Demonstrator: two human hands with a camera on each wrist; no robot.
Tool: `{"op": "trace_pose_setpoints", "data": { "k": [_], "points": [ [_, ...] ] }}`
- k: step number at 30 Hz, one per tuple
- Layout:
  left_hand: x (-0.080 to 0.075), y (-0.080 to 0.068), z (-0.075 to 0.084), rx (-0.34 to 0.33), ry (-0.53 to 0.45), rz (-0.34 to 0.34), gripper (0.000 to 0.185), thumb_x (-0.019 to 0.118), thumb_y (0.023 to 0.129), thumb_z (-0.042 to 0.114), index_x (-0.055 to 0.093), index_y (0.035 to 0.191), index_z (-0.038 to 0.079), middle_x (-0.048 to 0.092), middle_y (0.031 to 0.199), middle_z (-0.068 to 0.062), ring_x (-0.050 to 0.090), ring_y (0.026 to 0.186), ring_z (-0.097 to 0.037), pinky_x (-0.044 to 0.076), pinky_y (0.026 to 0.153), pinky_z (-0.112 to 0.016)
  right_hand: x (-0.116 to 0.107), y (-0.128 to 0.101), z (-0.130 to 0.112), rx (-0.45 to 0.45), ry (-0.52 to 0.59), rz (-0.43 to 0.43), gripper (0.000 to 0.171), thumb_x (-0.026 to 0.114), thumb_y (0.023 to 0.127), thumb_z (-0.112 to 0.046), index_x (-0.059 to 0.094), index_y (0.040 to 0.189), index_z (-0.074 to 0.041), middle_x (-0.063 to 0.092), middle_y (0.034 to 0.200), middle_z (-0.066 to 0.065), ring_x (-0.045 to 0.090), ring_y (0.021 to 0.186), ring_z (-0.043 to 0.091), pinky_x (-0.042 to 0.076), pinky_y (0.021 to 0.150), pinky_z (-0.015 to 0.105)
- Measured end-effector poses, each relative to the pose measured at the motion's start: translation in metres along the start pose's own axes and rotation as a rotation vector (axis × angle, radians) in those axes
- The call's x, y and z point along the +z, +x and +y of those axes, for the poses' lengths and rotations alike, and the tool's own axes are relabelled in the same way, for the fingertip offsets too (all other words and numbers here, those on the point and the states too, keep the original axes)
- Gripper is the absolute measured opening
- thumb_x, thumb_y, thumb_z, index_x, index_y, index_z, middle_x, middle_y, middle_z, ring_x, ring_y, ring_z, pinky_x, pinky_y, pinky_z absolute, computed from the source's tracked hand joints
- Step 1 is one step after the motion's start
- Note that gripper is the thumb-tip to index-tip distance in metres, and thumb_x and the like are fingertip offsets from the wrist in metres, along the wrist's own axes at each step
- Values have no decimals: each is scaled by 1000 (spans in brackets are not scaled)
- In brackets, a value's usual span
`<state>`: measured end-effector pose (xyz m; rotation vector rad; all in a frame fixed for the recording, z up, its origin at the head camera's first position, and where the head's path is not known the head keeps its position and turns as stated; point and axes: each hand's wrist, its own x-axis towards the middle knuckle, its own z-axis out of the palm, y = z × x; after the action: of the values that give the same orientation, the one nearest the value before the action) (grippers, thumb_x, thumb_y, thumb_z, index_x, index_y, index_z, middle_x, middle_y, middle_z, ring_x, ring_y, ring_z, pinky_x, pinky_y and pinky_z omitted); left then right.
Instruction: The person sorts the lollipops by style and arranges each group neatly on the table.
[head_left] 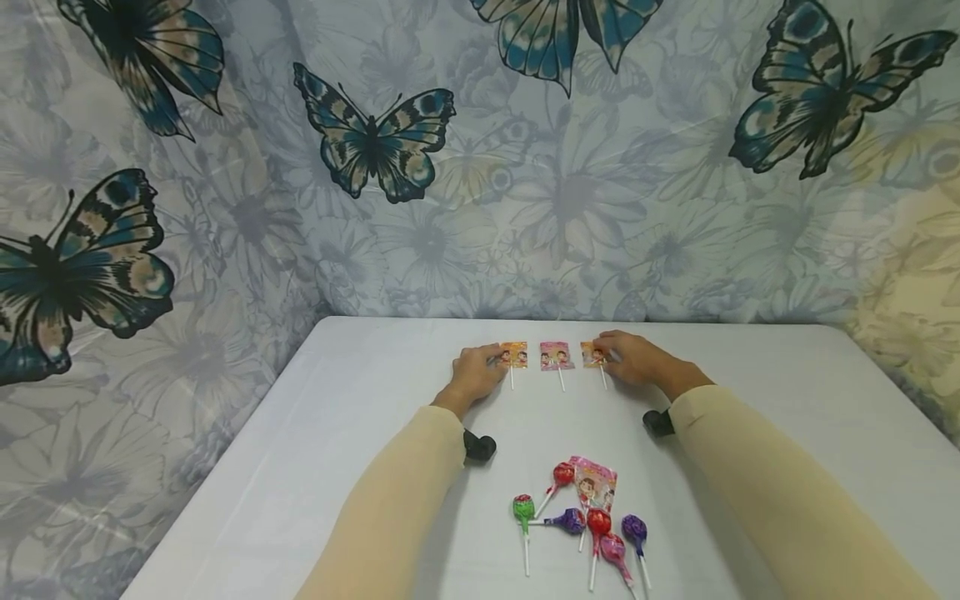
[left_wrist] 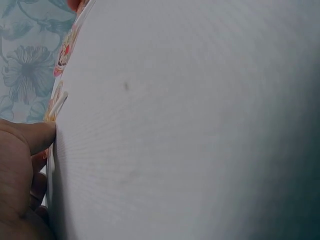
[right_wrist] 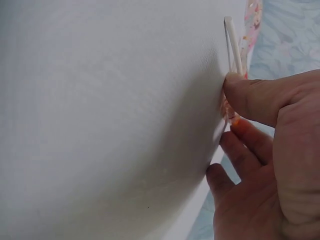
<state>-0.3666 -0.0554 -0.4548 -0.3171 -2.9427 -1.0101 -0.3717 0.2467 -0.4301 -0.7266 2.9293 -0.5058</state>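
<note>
- Head view: 2 hands, well apart, at the far side of a white table point(head_left: 360, 400). The left hand point(head_left: 477, 372) pinches the left orange packet point(head_left: 515, 355); the right hand point(head_left: 637, 360) pinches the right orange packet point(head_left: 591, 353). A pink packet point(head_left: 556, 356) lies between, all 3 on sticks.
- Nearer the person: 6 round lollipops point(head_left: 598, 522) around 1 flat wrapper point(head_left: 595, 482).
- Left wrist view: thumb point(left_wrist: 37, 136) at the packet's edge, beside a white stick point(left_wrist: 60, 104).
- Right wrist view: thumb point(right_wrist: 252, 95) and fingers point(right_wrist: 247, 157) at the packet.
</note>
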Motion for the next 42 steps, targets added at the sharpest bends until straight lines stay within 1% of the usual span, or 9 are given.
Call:
{"op": "trace_pose_setpoints", "data": {
  "k": [3, 8, 12, 19, 27, 36, 42],
  "points": [
    [0, 0, 0, -4, 8, -7, 40, 63, 93, 21, 60, 133, 14, 51, 140, 2, 37, 134, -29, 21, 109, -48, -1, 0, -1, -1, 2, -17, 46, 60, 91, -5, 50, 133, 9, 40, 138, 34, 34, 128, 51, 27, 105, 60],
    [1, 0, 0, 12, 16, 8, 40, 64, 93, 21, 60, 132, 13, 52, 139, 2, 38, 133, -29, 23, 108, -49, -1, 3, 0, 38, 3, -42, 48, 59, 92, -7, 48, 136, 7, 37, 142, 32, 31, 131, 50, 25, 107, 59],
    [1, 0, -1, 16, 13, 10, 40, 64, 93, 20, 61, 132, 12, 52, 139, 1, 38, 132, -30, 23, 108, -50, 1, 6, 2, 54, 0, -56, 48, 58, 93, -6, 47, 137, 6, 35, 144, 31, 29, 132, 49, 24, 107, 58],
    [2, 0, -1, 6, 7, 4, 41, 64, 93, 21, 60, 132, 13, 52, 139, 1, 38, 132, -29, 22, 109, -48, 1, 3, 2, 82, 15, -72, 52, 59, 93, -6, 42, 142, 4, 31, 148, 29, 26, 135, 48, 22, 108, 59],
    [2, 1, -2, 8, 10, -4, 41, 63, 93, 21, 60, 133, 13, 52, 140, 1, 37, 133, -30, 21, 109, -50, -1, -16, 2, 33, 46, 2, 58, 61, 91, -8, 39, 143, 6, 30, 147, 30, 27, 133, 50, 22, 107, 60],
    [1, 1, -2, -1, 13, -2, 41, 63, 93, 22, 60, 133, 13, 51, 140, 1, 36, 133, -30, 21, 109, -49, 2, -39, 0, 58, 131, 47, 67, 68, 89, -16, 36, 145, 3, 30, 148, 29, 24, 135, 49, 19, 108, 59],
    [1, 0, -2, 2, 9, 2, 40, 63, 93, 22, 60, 133, 12, 52, 140, 1, 37, 133, -31, 20, 109, -48, 3, -55, -2, 0, 181, 97, 70, 69, 89, -17, 34, 144, 7, 31, 146, 32, 25, 134, 50, 19, 108, 59]
  ]
}}
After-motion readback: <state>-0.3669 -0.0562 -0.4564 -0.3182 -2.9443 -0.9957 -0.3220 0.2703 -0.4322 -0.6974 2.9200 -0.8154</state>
